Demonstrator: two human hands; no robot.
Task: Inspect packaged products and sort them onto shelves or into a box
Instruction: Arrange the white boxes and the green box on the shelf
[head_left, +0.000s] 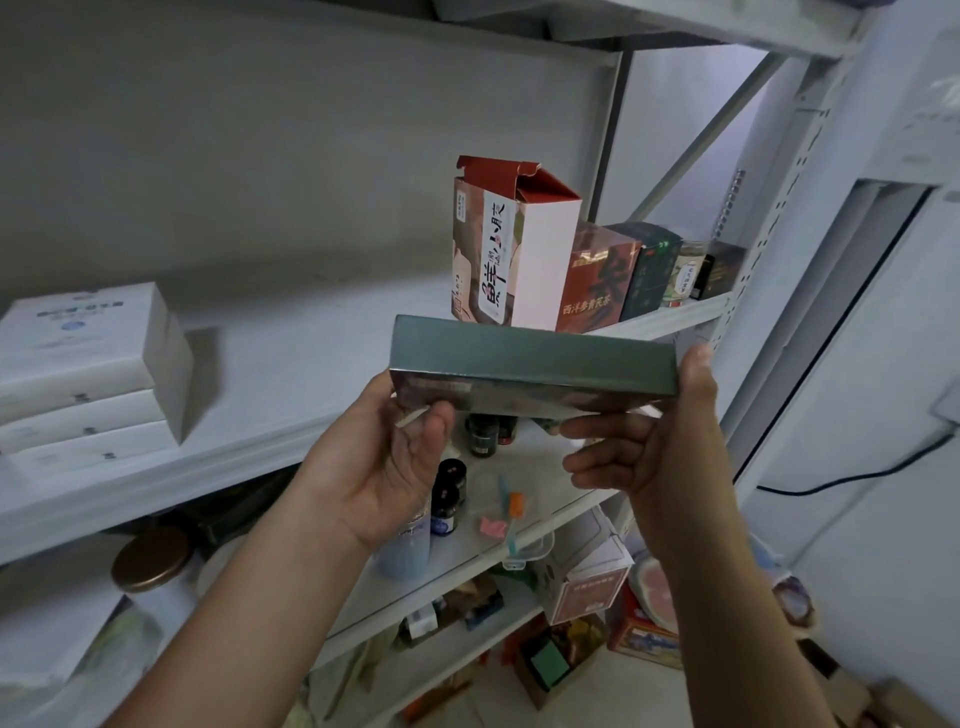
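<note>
Green box (530, 358) is held up between 2 hands in front of the middle shelf (291, 364), level and lengthwise, its long side facing the camera. The left hand (395, 467) grips the left end from below, thumb curled up onto the near lower face and the other fingers hidden behind the box. The right hand (649, 441) holds the right end, thumb standing up against the end wall and fingers bent under the bottom edge.

It is a flat, long carton, plain dull green on the side, with a glossy printed underside; the print is too blurred to read.

Just behind it on the shelf stands a tall pink-and-white carton (514, 249) with its top flaps open, a red box (597, 280) touching its right side. A stack of 3 white boxes (88, 364) sits well apart at the left. Small dark bottles (449, 493) stand on the shelf below.
</note>
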